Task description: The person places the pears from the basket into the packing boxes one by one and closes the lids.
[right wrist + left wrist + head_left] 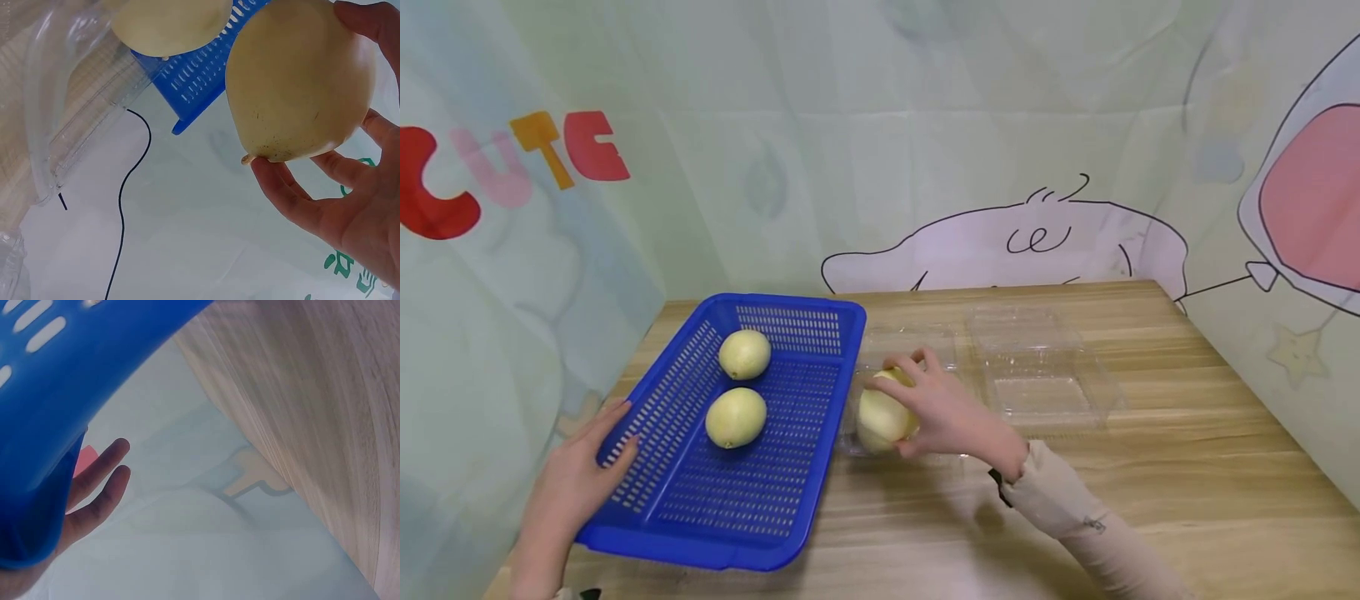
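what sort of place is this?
Probably a staged tabletop recording booth: a wood-grain table hemmed in by a cartoon-printed backdrop behind and to both sides, with a blue plastic basket and clear clamshell containers set out.

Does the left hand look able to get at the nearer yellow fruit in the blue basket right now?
Probably yes: the left hand is at the side of the blue basket, and the nearer yellow fruit lies uncovered inside. It would likely need to reach over the rim.
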Demonstrator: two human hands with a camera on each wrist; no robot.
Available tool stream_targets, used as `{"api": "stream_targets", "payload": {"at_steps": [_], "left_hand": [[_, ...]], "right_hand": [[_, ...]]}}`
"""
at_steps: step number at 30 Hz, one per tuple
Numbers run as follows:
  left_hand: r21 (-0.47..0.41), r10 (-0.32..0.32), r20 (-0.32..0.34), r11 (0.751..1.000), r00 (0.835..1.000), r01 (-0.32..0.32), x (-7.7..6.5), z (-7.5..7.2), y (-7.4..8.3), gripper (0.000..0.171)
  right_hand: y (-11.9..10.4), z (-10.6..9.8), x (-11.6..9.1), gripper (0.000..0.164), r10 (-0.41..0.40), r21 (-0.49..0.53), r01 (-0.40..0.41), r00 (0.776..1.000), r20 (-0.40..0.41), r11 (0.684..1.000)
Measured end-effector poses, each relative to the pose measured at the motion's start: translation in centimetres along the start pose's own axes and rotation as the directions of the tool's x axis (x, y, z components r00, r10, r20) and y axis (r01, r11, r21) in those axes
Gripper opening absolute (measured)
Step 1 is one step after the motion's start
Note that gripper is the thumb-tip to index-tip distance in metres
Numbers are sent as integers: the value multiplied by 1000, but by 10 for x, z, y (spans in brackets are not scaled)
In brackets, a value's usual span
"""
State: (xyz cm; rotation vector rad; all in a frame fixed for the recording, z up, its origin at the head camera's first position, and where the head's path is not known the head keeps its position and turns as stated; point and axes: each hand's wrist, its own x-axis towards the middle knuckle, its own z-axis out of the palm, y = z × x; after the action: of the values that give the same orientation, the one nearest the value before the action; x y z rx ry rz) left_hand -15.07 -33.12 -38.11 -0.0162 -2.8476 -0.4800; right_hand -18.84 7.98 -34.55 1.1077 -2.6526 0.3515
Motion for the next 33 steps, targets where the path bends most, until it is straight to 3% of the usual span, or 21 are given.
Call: {"api": "stream_targets", "payload": {"at_steps": [21, 33], "left_hand": [[-20, -19, 20, 1000, 1000, 19, -2, -1, -3, 53], [-26, -8, 8, 1000, 1000, 8, -1, 0, -3, 52]], "right_hand": [[19, 0, -10, 72, -1, -42, 1, 1000, 8, 999], [34, 0, -13, 73, -59, -50, 63, 995, 78, 997]]}}
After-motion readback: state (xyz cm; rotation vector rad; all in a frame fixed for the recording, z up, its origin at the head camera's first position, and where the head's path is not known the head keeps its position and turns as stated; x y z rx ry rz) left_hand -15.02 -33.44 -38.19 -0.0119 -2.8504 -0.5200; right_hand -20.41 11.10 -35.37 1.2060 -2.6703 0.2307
